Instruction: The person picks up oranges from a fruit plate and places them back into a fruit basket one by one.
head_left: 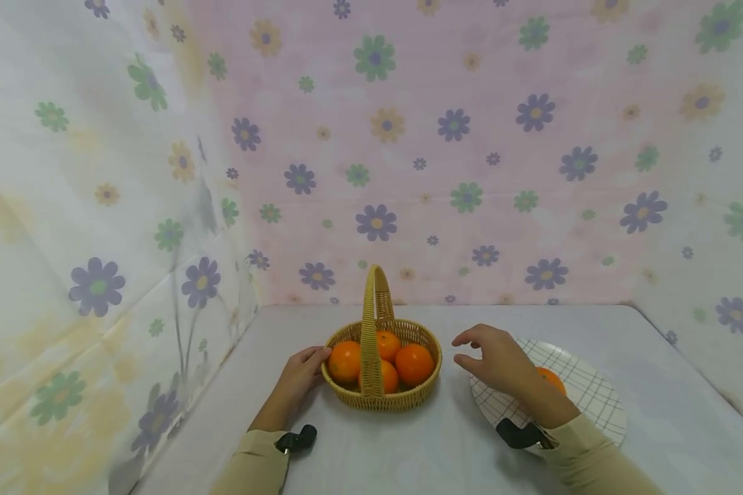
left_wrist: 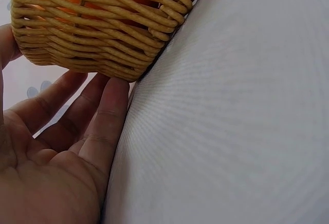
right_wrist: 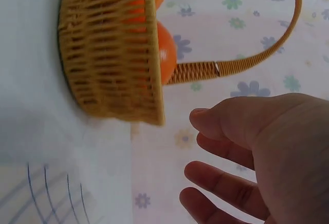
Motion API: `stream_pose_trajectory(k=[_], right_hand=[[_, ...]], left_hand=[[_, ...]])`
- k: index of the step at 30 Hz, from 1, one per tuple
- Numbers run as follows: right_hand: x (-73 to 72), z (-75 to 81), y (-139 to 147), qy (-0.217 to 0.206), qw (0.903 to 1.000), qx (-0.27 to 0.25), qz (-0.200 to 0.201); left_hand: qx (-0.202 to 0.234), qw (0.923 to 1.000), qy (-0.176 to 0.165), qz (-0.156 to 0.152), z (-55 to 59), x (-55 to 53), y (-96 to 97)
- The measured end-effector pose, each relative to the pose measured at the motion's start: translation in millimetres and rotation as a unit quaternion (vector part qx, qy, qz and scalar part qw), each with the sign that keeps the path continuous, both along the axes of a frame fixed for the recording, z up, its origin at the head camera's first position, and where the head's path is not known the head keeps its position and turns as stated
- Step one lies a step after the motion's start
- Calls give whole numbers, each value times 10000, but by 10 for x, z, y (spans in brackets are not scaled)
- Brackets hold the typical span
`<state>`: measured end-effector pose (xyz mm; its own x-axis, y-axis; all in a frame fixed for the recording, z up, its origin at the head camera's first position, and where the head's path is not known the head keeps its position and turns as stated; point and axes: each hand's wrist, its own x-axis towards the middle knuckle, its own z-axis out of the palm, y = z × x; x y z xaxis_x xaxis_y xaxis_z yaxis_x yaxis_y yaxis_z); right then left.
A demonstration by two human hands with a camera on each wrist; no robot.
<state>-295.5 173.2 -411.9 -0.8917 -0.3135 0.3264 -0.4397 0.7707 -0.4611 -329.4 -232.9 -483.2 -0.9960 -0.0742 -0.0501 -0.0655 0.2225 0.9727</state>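
Note:
A woven wicker basket [head_left: 408,399] with a tall arched handle holds several oranges [head_left: 414,364]. My left hand [head_left: 299,378] grips its left side, the thumb at the rim and the fingers against the outer wall, as the left wrist view shows. To the right of the basket my right hand [head_left: 498,357] hangs over the edge of a plate, thumb and fingers apart and nothing between them. In the right wrist view those fingertips are just off the basket's wall. One orange [head_left: 552,379] lies on the plate [head_left: 585,371], partly hidden behind the right wrist.
The plate is white with a dark grid pattern. A white cloth covers the table [head_left: 371,454]. Flower-printed fabric [head_left: 421,172] rises behind the table and along both sides.

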Motion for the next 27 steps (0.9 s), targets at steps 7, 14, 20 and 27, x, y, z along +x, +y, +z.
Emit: stream_pose_trajectory(k=[7,14,20,27], right_hand=[[58,-9,329,-135,9995,208,-180],[115,-69,569,-47,9987,345,-366],[174,-140,707,-103,9987,312,-399],[260,-198,900,-584,9971,168,-458]], left_hand=[[-41,10000,14,49,-4,-2,12],[-30,10000,48,23,-12,3,15],[-29,9999,5,126,-26,6,8],[-90,9999,-18,70,-21,-10,23]])
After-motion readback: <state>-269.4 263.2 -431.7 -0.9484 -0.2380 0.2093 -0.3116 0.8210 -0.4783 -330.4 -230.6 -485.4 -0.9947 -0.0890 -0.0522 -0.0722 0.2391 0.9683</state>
